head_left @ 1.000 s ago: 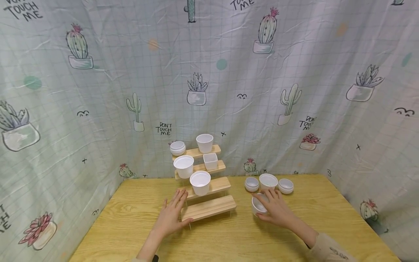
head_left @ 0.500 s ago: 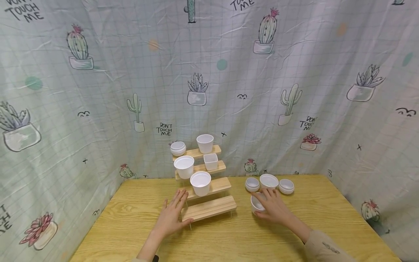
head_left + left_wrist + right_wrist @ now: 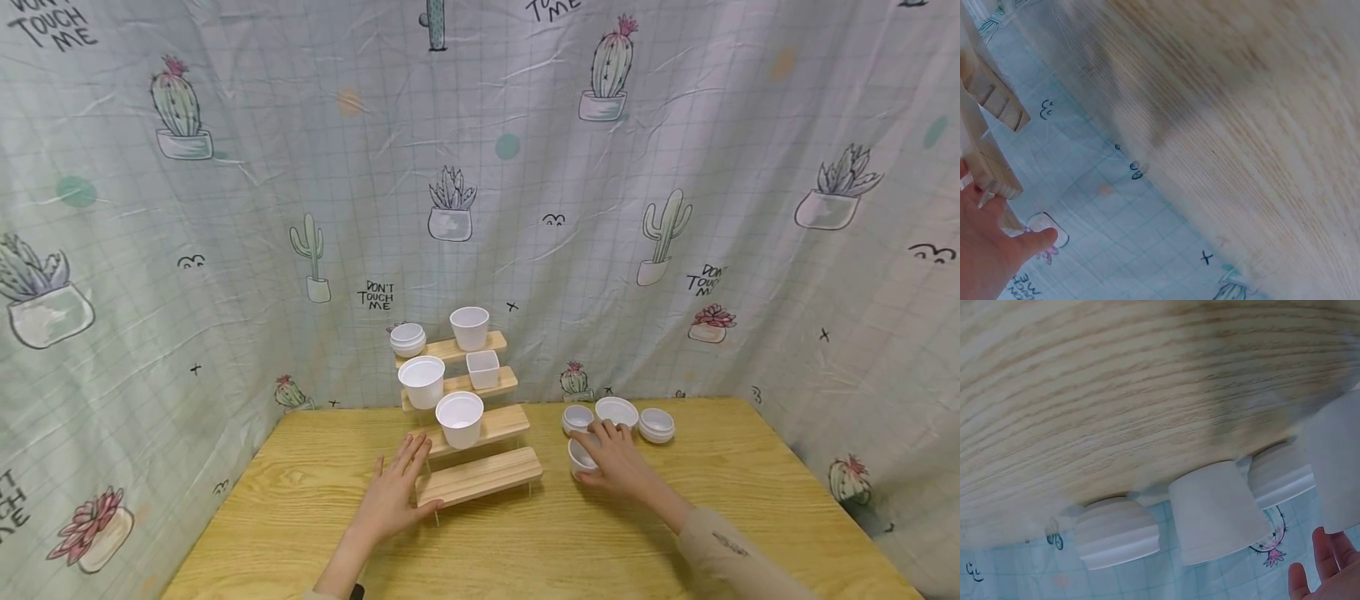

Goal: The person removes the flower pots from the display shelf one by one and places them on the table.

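Note:
A four-tier wooden stand (image 3: 480, 478) is on the table, with my left hand (image 3: 390, 500) resting against its left side. The fingers lie straight along the lower tiers and the thumb reaches the lowest tier's front edge. In the left wrist view, the fingertips overlap a tier end (image 3: 994, 175). My right hand (image 3: 621, 460) holds a round white plant pot (image 3: 581, 458) by its right side, fingers over the rim and thumb toward the front. The right wrist view shows the fingertips (image 3: 1322, 540) at the pot's edge, with most of the pot cut off.
Behind the held pot stand a small ribbed pot (image 3: 577, 419), a taller pot (image 3: 617, 411) and another ribbed pot (image 3: 656, 426). Several white pots occupy the stand's upper three tiers, including a square one (image 3: 482, 370). A cactus-print curtain (image 3: 510, 250) hangs behind the table.
My right hand has shifted slightly left and away from me, together with the white pot. The left hand and the stand have stayed in place.

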{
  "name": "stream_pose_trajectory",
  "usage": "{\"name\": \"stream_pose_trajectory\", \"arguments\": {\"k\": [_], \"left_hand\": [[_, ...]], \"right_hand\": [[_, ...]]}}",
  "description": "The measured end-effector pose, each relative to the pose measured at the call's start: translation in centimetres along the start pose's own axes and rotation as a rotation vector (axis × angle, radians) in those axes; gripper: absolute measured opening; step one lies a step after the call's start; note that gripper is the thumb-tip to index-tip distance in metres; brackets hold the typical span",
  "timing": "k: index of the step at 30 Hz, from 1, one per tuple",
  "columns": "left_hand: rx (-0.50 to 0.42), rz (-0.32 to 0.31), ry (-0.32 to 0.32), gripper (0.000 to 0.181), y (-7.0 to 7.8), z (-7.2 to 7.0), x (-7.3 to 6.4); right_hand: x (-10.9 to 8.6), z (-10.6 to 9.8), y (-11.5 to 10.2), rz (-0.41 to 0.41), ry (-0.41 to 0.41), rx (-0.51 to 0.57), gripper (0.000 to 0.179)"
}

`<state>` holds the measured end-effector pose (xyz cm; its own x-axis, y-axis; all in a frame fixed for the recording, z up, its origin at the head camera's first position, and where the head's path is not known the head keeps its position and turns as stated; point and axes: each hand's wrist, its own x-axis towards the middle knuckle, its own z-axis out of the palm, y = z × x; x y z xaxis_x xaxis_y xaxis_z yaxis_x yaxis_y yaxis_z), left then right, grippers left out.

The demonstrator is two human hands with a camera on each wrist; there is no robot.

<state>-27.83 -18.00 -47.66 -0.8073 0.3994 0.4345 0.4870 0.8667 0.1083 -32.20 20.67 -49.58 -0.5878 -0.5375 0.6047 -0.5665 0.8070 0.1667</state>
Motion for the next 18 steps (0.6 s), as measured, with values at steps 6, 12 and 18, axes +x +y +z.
{"name": "stream_pose_trajectory", "arguments": {"k": [6, 12, 18], "left_hand": [[-0.003, -0.004, -0.006, 0.093, 0.16, -0.17, 0.00], [-0.003, 0.002, -0.001, 0.093, 0.16, -0.10, -0.04], [-0.002, -0.005, -0.007, 0.093, 0.08, -0.11, 0.00]], "right_hand": [[0.31, 0.29, 0.16, -0.002, -0.026, -0.028, 0.061], [0.37, 0.45, 0.20, -0.008, -0.029, -0.026, 0.061], [0.52, 0.56, 0.23, 0.004, -0.060, -0.003, 0.060]]}}
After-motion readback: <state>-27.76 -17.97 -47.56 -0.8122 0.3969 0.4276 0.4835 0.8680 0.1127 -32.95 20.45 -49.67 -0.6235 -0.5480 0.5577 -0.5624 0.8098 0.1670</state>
